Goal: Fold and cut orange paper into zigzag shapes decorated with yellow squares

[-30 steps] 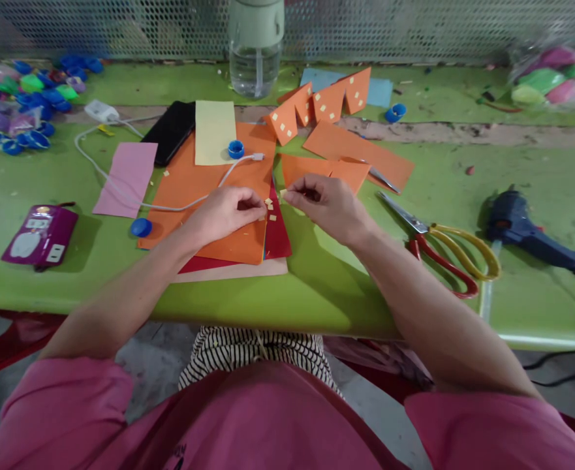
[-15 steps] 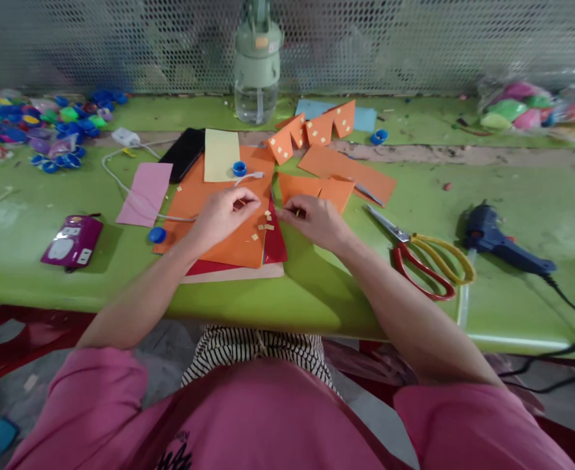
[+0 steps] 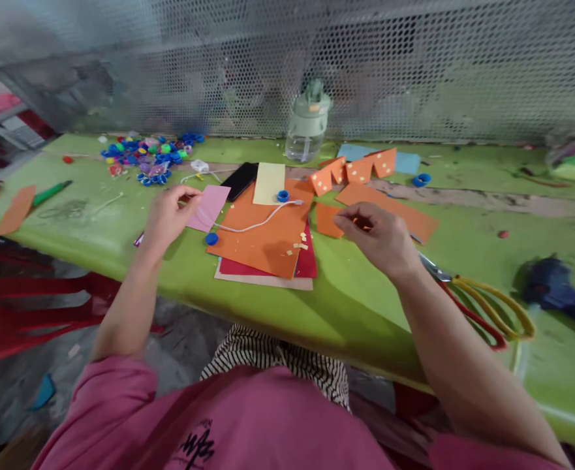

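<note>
Moved left hand (image 3: 164, 220) from chips (image 3: 303, 247) toward pink card (image 3: 213, 205), 10 o'clock; likely paused chip handling; can't tell left or right hand's (image 3: 384, 240) grip.

- My left hand (image 3: 167, 215) is beside the pink paper (image 3: 211, 205).
- My right hand (image 3: 380, 236) curls near an orange cutout (image 3: 326, 219).
- A white cable (image 3: 242, 230) crosses the orange sheet (image 3: 260, 247).
</note>
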A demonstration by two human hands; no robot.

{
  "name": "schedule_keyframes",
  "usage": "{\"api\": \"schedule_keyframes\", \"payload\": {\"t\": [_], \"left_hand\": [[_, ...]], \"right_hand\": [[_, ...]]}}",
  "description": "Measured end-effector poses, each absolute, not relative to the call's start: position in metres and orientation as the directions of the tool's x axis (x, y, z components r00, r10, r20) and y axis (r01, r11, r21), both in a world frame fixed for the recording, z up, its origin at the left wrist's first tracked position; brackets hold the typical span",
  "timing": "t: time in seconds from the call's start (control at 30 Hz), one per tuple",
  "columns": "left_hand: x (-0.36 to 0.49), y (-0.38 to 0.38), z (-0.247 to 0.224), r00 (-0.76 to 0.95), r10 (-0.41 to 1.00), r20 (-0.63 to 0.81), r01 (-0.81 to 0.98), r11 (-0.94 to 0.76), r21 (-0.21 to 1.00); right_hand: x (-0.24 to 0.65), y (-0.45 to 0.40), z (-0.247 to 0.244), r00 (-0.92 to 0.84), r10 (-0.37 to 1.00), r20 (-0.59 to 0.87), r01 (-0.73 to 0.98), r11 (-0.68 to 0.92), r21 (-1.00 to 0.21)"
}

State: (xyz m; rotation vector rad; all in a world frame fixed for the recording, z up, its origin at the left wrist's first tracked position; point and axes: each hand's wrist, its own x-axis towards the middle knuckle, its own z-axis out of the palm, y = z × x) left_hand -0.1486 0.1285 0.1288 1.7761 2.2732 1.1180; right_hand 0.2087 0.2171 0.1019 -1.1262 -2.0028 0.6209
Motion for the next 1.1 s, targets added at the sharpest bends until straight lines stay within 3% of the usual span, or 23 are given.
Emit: {"api": "schedule_keyframes", "payload": {"t": [0.2,0.47,0.73,0.93,1.1], "left_hand": [[-0.132,0.134,0.12,-0.227,0.932,0.282,0.806,0.018,0.591],[-0.064,0.158,0.116,0.101,0.986,0.131,0.863,-0.153,0.482],[-0.045,0.159,0.113,0.166,0.984,0.059,0.85,-0.173,0.498],[-0.049,0.16,0.108,0.162,0.985,0.053,0.841,-0.167,0.514],[-0.037,0.176,0.107,0.174,0.984,0.036,0.805,-0.163,0.571]], "right_hand": [[0.26,0.192,0.144,-0.216,0.871,0.441,0.619,0.471,-0.628],[0.364,0.151,0.133,0.027,0.953,0.301,0.84,0.141,-0.523],[0.438,0.112,0.124,0.211,0.968,0.135,0.969,-0.189,-0.159],[0.45,0.128,0.103,0.243,0.962,0.126,0.969,-0.235,-0.074],[0.458,0.16,0.086,0.161,0.984,0.07,0.98,-0.151,-0.132]]}}
